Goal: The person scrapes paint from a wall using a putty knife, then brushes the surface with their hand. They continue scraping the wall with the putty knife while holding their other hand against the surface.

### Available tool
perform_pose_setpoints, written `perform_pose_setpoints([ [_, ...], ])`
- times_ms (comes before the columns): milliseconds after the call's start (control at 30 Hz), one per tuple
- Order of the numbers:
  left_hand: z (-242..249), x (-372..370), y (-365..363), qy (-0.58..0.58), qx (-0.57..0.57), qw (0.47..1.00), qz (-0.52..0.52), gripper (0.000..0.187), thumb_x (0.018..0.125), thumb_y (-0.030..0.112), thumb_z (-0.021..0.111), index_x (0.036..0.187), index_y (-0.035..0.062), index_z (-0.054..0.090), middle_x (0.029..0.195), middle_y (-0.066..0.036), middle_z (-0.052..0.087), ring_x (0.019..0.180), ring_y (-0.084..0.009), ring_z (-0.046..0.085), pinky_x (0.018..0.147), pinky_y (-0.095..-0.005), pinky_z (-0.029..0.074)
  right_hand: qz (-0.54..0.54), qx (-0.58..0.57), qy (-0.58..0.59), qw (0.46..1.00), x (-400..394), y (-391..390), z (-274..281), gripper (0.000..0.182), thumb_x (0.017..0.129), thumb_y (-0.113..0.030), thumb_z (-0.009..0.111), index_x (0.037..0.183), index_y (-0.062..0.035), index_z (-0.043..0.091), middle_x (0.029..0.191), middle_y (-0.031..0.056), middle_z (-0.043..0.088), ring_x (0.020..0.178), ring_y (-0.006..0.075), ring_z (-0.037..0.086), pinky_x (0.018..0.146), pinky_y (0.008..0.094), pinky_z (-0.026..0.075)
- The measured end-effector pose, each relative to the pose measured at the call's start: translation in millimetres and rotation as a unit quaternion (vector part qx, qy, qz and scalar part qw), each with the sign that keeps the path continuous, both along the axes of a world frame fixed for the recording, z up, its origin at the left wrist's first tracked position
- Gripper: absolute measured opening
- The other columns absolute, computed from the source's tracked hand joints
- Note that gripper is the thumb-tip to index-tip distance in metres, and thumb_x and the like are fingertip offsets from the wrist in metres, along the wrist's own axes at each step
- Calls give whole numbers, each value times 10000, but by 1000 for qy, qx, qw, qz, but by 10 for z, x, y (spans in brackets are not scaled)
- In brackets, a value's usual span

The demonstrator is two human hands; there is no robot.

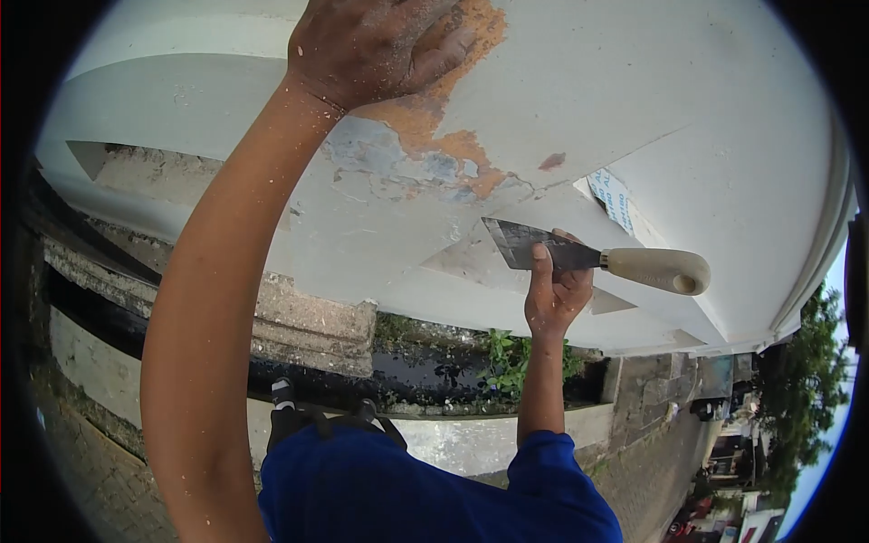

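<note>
My left hand (376, 50) lies against the white wall (634, 81) at the top of the view, over a patch of bare orange-brown surface (466, 149). Its thumb is spread away from the fingers, whose ends are partly cut off by the frame. Pale flecks dot the hand and forearm. My right hand (559, 294) grips a putty knife (656, 269) by its metal blade, thumb on top. The blade points left and the pale handle sticks out to the right. Around the bare patch, the grey-white paint is cracked and flaking.
A strip of printed blue-and-white material (613, 197) shows on the wall. Below runs a dark ditch (425, 371) with a concrete ledge (312, 326) and green plants (507, 362). My shoe (282, 391) is near the ditch. A paved road (665, 462) lies at the lower right.
</note>
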State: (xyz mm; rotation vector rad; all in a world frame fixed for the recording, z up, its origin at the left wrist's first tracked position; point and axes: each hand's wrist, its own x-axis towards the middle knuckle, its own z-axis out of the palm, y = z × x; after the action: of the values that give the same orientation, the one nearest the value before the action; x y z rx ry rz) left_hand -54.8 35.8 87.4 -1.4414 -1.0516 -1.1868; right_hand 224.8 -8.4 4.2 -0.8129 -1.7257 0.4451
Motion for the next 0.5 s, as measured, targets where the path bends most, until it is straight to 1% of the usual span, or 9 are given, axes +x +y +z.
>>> perform_pose_setpoints([
  [67, 23, 16, -62, -4, -28, 999, 30, 440, 715, 296, 525, 1130, 150, 527, 1319, -80, 343, 1233, -282, 257, 1013, -464, 160, 8, 61, -32, 998, -8, 176, 24, 237, 783, -15, 579, 989, 47, 479, 831, 88, 563, 746, 91, 518, 654, 188, 410],
  [100, 24, 27, -74, -4, -42, 998, 43, 442, 708, 298, 529, 1127, 159, 530, 1315, -78, 347, 1227, -281, 265, 1008, -465, 177, 20, 97, -52, 994, -9, 244, 48, 259, 744, 54, 590, 978, 63, 479, 899, 161, 564, 772, 170, 558, 670, 271, 449],
  [200, -17, 28, 23, -17, 9, 1000, 4, 452, 689, 302, 541, 1121, 171, 533, 1306, -72, 356, 1211, -272, 286, 994, -463, 218, 63, 172, -55, 981, -13, 453, 83, 254, 737, 73, 585, 965, 53, 475, 914, 158, 554, 778, 188, 565, 665, 278, 457],
  [233, -32, -33, 115, 16, 57, 998, 22, 453, 686, 299, 543, 1120, 170, 534, 1302, -71, 359, 1207, -271, 290, 990, -460, 227, 43, 186, -97, 977, 13, 483, 123, 253, 740, 75, 579, 964, 47, 465, 920, 161, 550, 785, 195, 568, 661, 284, 465],
  [267, -38, -132, 254, 51, 106, 992, 40, 453, 683, 296, 546, 1118, 169, 535, 1299, -69, 363, 1204, -270, 294, 987, -457, 237, 43, 214, -99, 971, 10, 522, 172, 251, 752, 52, 577, 973, 50, 458, 895, 149, 547, 772, 175, 556, 662, 264, 456],
  [333, -38, -204, 337, 90, 158, 981, 64, 454, 677, 287, 549, 1115, 167, 537, 1296, -65, 366, 1201, -270, 296, 983, -449, 250, 43, 270, -103, 957, -15, 586, 275, 255, 775, 6, 572, 990, 56, 444, 844, 124, 543, 746, 135, 532, 665, 225, 440],
  [367, -51, -227, 363, 96, 162, 980, 69, 454, 675, 281, 551, 1114, 167, 537, 1296, -64, 366, 1202, -270, 293, 983, -445, 253, 53, 249, -68, 965, -24, 595, 320, 247, 773, 6, 575, 979, 54, 448, 850, 129, 545, 747, 145, 535, 668, 230, 440],
  [467, -56, -255, 388, 104, 174, 975, 90, 459, 667, 273, 556, 1113, 166, 538, 1296, -62, 366, 1202, -272, 288, 981, -433, 264, 58, 252, -61, 964, -44, 637, 335, 246, 768, 12, 578, 975, 51, 450, 856, 132, 550, 753, 155, 542, 673, 240, 445],
  [500, -54, -246, 387, 104, 176, 975, 85, 461, 665, 272, 558, 1113, 165, 538, 1296, -62, 365, 1203, -272, 287, 980, -431, 267, 73, 283, -119, 949, -22, 665, 335, 254, 764, 16, 580, 976, 47, 443, 858, 138, 555, 751, 161, 550, 670, 249, 453],
])
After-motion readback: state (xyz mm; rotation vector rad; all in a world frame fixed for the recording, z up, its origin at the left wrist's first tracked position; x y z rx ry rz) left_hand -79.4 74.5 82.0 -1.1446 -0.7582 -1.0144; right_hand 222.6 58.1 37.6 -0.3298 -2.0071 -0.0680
